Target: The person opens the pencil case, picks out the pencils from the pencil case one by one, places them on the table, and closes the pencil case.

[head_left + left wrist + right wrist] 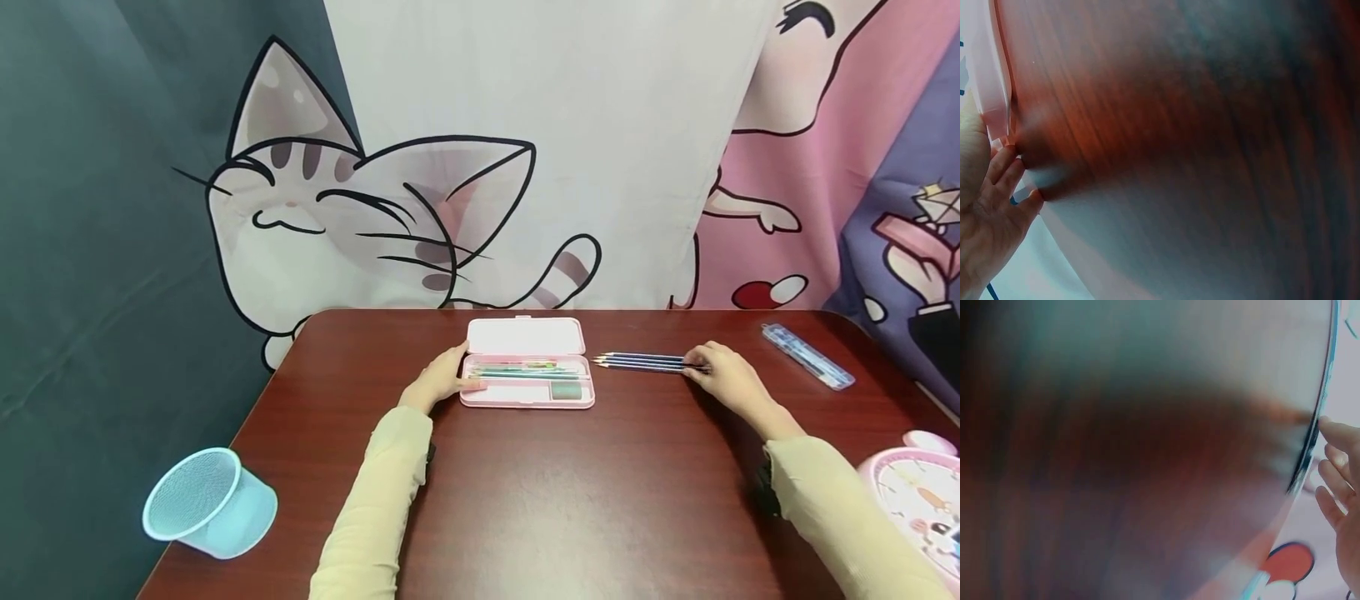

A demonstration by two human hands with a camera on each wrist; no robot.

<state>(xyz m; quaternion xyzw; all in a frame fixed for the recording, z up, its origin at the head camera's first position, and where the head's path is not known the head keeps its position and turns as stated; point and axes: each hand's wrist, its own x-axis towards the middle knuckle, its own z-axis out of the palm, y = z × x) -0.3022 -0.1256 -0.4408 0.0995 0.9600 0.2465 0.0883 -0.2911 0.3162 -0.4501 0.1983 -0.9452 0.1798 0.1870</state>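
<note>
Pink pencil case (519, 393) lies open; I see the left hand (438, 380) gripping its left end, right hand (727, 382) pinching blue pencils (645, 362).

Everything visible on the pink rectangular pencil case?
The pink, rectangular, plastic-looking pencil case lies flat on the reddish-brown wood-grained table, its lid open and folded back, pale inside. Its lower half holds slim multicoloured sticks and a grey-green block, front right. The person's left hand touches its left end.

Head view looks down across the table (562, 492) both wrist views skim closely.
</note>
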